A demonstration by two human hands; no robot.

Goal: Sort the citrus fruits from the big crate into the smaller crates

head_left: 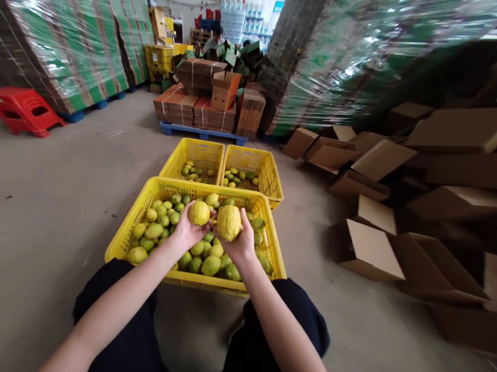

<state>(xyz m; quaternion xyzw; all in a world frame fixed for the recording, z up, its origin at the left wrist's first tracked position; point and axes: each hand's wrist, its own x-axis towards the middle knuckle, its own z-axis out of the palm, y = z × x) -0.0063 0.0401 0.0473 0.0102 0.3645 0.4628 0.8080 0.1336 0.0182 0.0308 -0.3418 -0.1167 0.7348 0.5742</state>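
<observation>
Holding a lemon (pixel 199 213), the left hand (pixel 186 231) is raised above the near crate (pixel 128 228), fingers curled under the fruit. Close beside it, the right hand (pixel 243 240) grips a larger, bumpy lemon (pixel 229 222). Below both lies a pile of green and yellow fruit (pixel 211 265) in that crate. Just beyond, two more crates (pixel 251 156) stand side by side on the floor (pixel 73 184), each with some fruit inside. Open boxes (pixel 374 249) lie heaped to the right.

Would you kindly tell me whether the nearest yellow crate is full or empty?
Partly full: many yellow and green fruits lie in the crate, with its inner side walls showing above them.
</observation>
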